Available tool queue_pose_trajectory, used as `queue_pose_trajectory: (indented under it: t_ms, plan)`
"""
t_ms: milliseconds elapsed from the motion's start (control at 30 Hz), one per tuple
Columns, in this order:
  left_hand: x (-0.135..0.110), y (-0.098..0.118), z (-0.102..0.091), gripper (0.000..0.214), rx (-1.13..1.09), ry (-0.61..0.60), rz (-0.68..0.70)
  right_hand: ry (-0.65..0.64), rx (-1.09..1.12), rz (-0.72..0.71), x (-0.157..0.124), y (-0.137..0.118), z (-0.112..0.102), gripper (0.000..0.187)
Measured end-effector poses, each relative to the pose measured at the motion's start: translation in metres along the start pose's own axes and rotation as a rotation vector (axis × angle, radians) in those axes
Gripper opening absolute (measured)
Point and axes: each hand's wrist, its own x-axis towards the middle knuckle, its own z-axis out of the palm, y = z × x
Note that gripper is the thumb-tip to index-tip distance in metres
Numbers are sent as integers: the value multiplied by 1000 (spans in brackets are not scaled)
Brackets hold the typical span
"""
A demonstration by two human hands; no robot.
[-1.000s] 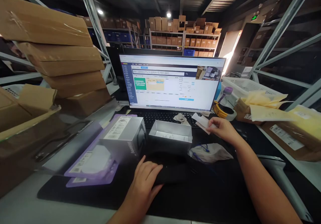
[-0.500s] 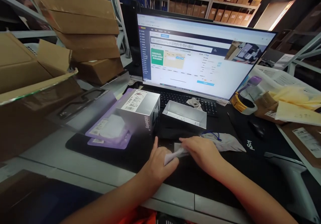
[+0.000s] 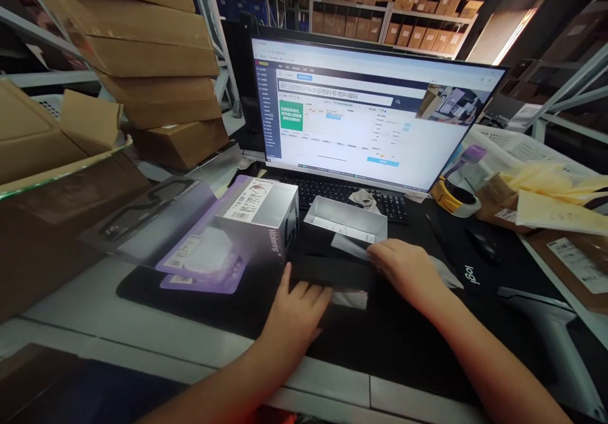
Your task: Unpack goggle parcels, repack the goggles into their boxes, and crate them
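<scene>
While the left hand (image 3: 297, 311) rests on a black case (image 3: 339, 272), grip unclear, the right hand (image 3: 403, 271) pinches a paper slip (image 3: 349, 246) beyond the left; step apparently slip handling; next move likely needs steadiness.

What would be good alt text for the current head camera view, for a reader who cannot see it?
A person's right hand holds a white slip over a black desk mat, while the left hand touches a dark object. Behind the hands are an open silver tray and a lit monitor; stacked cardboard boxes stand at the picture's left.
</scene>
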Motion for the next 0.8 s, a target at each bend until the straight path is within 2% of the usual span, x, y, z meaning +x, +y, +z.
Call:
queue_pose_trajectory:
  t_ms: [67,133,233,367,400,467,533,567,700,800]
  plan:
    - [0,-4,1,36,22,-17,11,-132,-70,-37,5,-5,4,20]
    - [-1,-8,0,27,41,22,37,-189,-82,-49,8,-8,3,22]
    - [0,-11,-6,37,34,44,46,-159,-28,-24,5,4,-9,19]
    - [6,-9,-16,59,19,46,-12,-48,109,118,-15,47,-30,22]
    - [8,-9,-18,62,39,66,-14,-87,126,164,-20,58,-33,26]
    - [10,-8,-19,66,97,110,-7,-262,150,239,-25,74,-31,35]
    - [12,-6,-20,64,154,154,10,-425,179,256,-23,77,-21,43]
    - [13,-5,-20,62,173,173,21,-464,194,246,-20,74,-15,45]
    - [17,0,-23,53,185,239,73,-427,198,249,-7,58,3,32]
    - [20,3,-29,46,119,269,113,-361,195,299,-11,67,-7,14]
